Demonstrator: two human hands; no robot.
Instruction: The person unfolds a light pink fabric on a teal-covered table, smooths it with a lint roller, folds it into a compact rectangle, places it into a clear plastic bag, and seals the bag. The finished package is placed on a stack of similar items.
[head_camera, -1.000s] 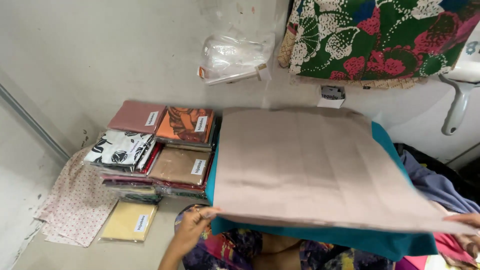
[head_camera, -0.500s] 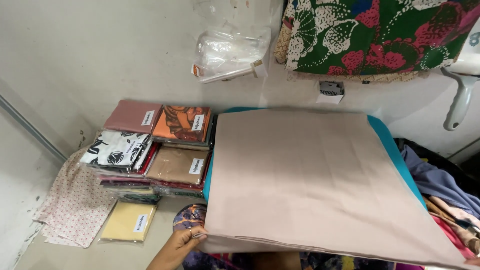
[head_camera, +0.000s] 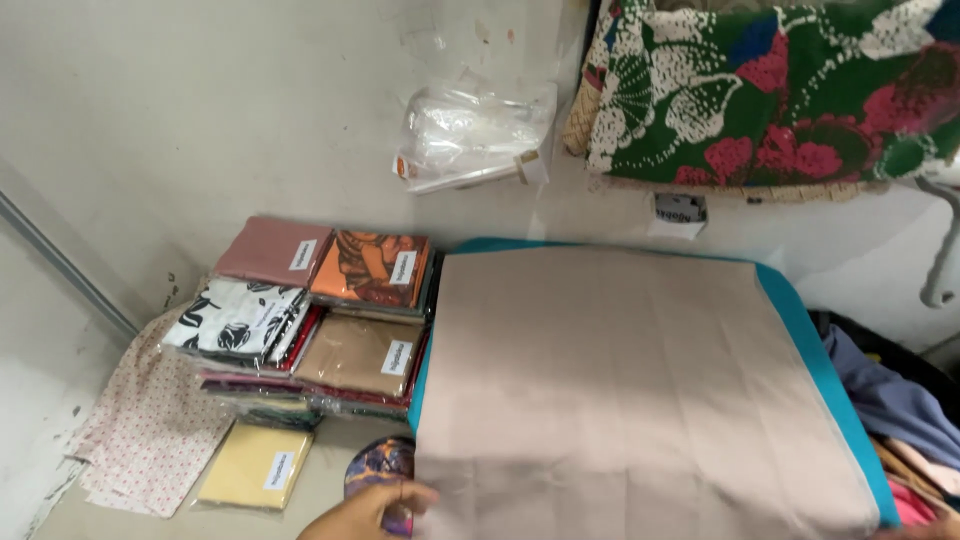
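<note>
I hold the beige cloth (head_camera: 640, 390) spread flat over a teal cloth (head_camera: 830, 370) that shows as a border along the top and right edges. My left hand (head_camera: 372, 508) pinches the beige cloth's lower left corner, fingers closed on the edge. My right hand is all but out of view at the bottom right, so I cannot tell whether it grips.

To do this well, I judge that I should keep the edge taut between both corners so the creases lie flat, and line the beige edges up parallel to the teal border before any fold.

Just left of the cloth sits a stack of packaged fabrics (head_camera: 320, 310), with a yellow packet (head_camera: 255, 468) on the floor near my hand. I should keep the corner from dragging across them. An empty plastic bag (head_camera: 470, 140) lies further back.
</note>
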